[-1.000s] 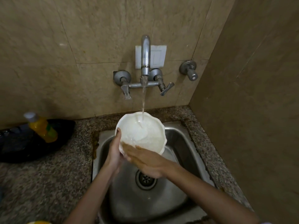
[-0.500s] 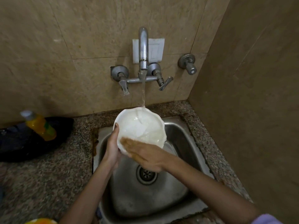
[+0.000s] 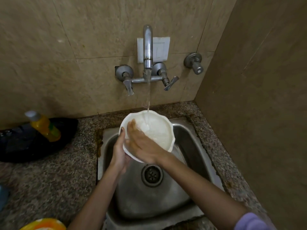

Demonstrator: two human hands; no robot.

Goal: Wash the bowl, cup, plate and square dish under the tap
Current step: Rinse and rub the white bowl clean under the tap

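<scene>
Fingers (image 3: pixel 133 126): those of the right hand (image 3: pixel 143 145) straight, close together, flat on the inner wall of the bowl (image 3: pixel 157 134), likely to rub it; left hand (image 3: pixel 118 152) curled round the left rim, thumb over the edge, steadying
Bowl: above the sink (image 3: pixel 196 146), tilted toward the person so water from the tap (image 3: pixel 147 47) lands inside and drains
Stage: bowl mid-rinse, by my reading

The sink (image 3: pixel 191 130) is set into the counter (image 3: pixel 49 180), below the wall-mounted tap (image 3: pixel 147 47). The bowl (image 3: pixel 157 130) is over the sink, under the tap. The left hand (image 3: pixel 118 151) grips its left rim, and the right hand (image 3: pixel 142 145) lies flat inside it. The drain (image 3: pixel 152 175) lies before the bowl. Left of the sink is a bottle (image 3: pixel 44 126) on a tray (image 3: pixel 20 146); right of the tap is a valve (image 3: pixel 194 63).
</scene>
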